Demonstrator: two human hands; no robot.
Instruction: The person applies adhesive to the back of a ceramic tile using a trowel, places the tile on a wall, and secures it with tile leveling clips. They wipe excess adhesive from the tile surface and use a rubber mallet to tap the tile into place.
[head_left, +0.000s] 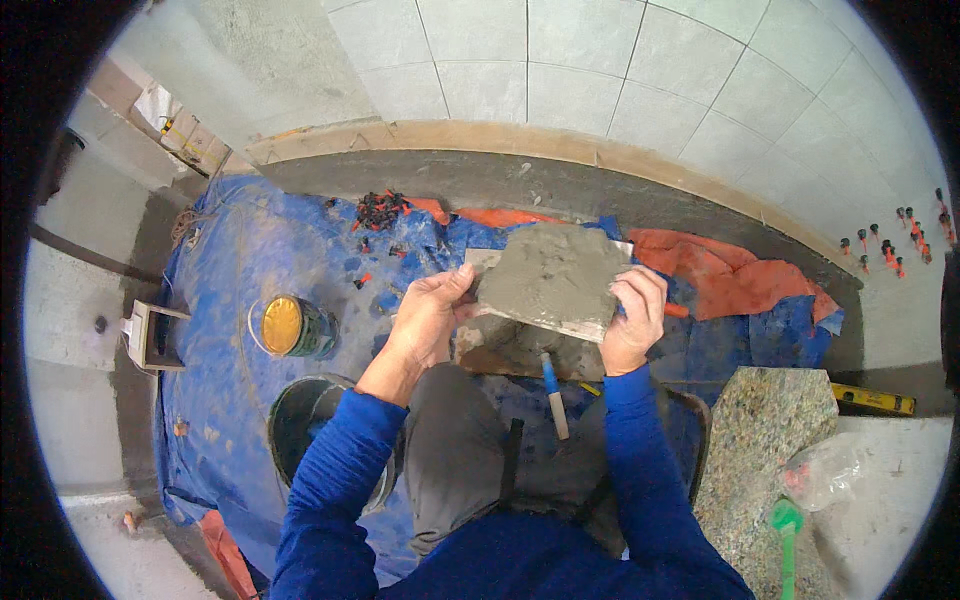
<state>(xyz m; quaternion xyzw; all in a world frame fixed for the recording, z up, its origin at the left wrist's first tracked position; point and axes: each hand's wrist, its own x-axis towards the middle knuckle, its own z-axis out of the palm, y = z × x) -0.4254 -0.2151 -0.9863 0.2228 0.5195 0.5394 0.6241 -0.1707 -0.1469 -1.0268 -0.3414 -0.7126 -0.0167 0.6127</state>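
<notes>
Left hand (430,315) and right hand (636,315) grip tile (484,259) at opposite sides, mortar (555,275) heaped on top. Blue tarp (225,400) below. Can (285,325) and bucket (283,425) left; slab (762,425), level (873,400) right.

Clearance around the mortar-coated panel (555,278): an open lane over the blue sheet (225,270) lies to its left, past the left hand (425,312); farther left, the yellow-topped can (284,326) obstructs. The black bucket (280,430) blocks its near left, the knees (445,430) its near side, the tiled wall (580,95) its far side.
</notes>
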